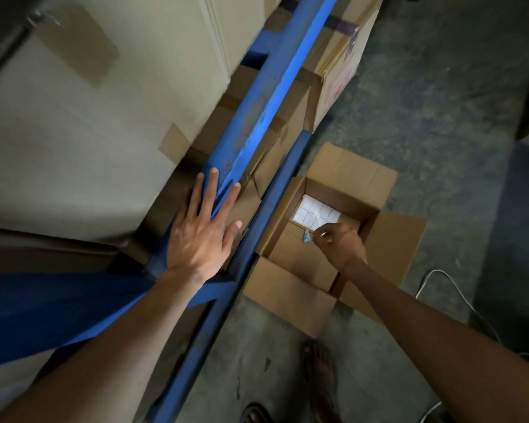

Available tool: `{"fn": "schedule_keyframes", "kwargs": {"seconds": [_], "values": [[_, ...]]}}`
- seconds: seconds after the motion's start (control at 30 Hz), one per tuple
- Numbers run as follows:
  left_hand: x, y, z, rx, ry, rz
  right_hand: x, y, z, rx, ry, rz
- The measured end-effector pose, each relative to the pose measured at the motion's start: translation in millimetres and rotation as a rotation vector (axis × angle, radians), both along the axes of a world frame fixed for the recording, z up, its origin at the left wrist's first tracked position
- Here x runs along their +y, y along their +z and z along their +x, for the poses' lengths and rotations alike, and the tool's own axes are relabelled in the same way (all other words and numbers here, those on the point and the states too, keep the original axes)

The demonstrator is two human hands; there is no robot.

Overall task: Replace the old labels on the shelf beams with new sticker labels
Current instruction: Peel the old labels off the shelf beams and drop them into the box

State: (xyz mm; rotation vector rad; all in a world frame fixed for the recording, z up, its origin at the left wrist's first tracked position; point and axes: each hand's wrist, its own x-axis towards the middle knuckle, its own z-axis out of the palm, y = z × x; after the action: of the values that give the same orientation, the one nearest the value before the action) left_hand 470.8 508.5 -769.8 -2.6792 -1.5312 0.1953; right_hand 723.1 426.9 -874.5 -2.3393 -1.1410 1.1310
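A blue shelf beam (257, 105) runs diagonally from the upper right to the lower left. My left hand (200, 236) lies flat on it with fingers spread, holding nothing. On the floor stands an open cardboard box (376, 248) with a white sheet of sticker labels (313, 213) in its far corner. My right hand (341, 247) hovers inside the box, its fingers pinched on a small crumpled scrap of label (306, 238), bluish and white, just below the sheet.
Large taped cardboard cartons (89, 141) fill the shelf at left. A lower blue beam (226, 300) runs parallel beside the box. Another carton (339, 74) stands at the top. A white cable (458, 291) trails on the concrete floor at right. My sandalled feet (319, 377) are below.
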Motion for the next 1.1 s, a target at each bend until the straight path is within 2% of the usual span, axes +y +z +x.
{"fn": "schedule_keyframes", "kwargs": {"seconds": [0.13, 0.2, 0.33, 0.5, 0.63, 0.77, 0.97, 1.1], "values": [[-6.7, 10.2, 0.9, -0.002, 0.041, -0.185, -3.5, 45.5, -7.6, 0.105, 0.054, 0.06], [-19.7, 20.8, 1.7, 0.006, 0.079, -0.27, -4.4, 71.3, -8.9, 0.086, 0.113, 0.082], [-54.2, 63.6, -2.1, -0.046, 0.146, -0.324, -8.1, 134.1, -13.7, -0.059, 0.254, 0.089], [-88.7, 133.3, -12.3, -0.089, 0.184, -0.346, -22.0, 213.5, -30.7, -0.019, 0.313, 0.172], [-129.4, 181.6, -31.9, -0.211, 0.23, -0.31, -48.5, 281.0, -62.6, 0.0, 0.371, 0.239], [-169.9, 218.5, -69.3, -0.214, 0.225, -0.212, -88.6, 327.8, -101.2, 0.105, 0.417, 0.295], [-253.0, 295.2, -146.8, -0.239, 0.246, 0.081, -147.7, 386.6, -180.7, 0.165, 0.475, 0.453], [-300.2, 337.7, -194.8, -0.378, 0.281, 0.224, -185.7, 425.8, -248.5, 0.228, 0.532, 0.633]]}}
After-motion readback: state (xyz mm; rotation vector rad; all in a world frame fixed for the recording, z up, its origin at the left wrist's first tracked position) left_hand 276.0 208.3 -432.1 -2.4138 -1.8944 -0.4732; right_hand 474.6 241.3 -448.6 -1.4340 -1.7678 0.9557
